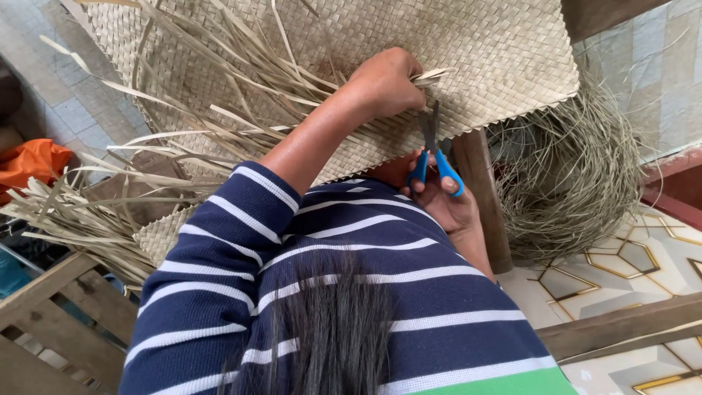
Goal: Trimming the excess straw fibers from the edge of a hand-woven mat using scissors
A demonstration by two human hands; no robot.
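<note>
Dark hair [329, 329] hangs closest to the lens at the bottom centre, falling over a navy sleeve with white stripes [292, 292] and a green band at about 5 o'clock. From that sleeve the left forearm runs up toward 1 o'clock, ending in the left hand [387, 80], which is closed in a tight fist around a bunch of loose flat straw strips [431, 74]; the strip ends poke out of the fist toward 3 o'clock. Just below that fist, at its 5 o'clock, the right hand [446, 201] has its fingers curled through the blue handles of a pair of scissors [433, 157], holding them firmly. The grey blades point up toward 12 o'clock and appear nearly closed, their tips just beside the gripped strips at the lower edge of the woven straw mat [475, 44]. That mat fills the upper middle of the view, a pale plaited sheet whose zigzag edge runs from about 8 o'clock up to 3 o'clock, so the mat lies above and behind both hands. Many unwoven strips [205, 95] fan out from the mat toward 9 and 10 o'clock, and more lie in a heap [73, 212] at the left. A tangle of thin trimmed fibres [570, 175] sits at 3 o'clock, beside a brown wooden post [482, 197]. An orange cloth [29, 164] shows at the far left edge, above slatted wood [51, 307].
</note>
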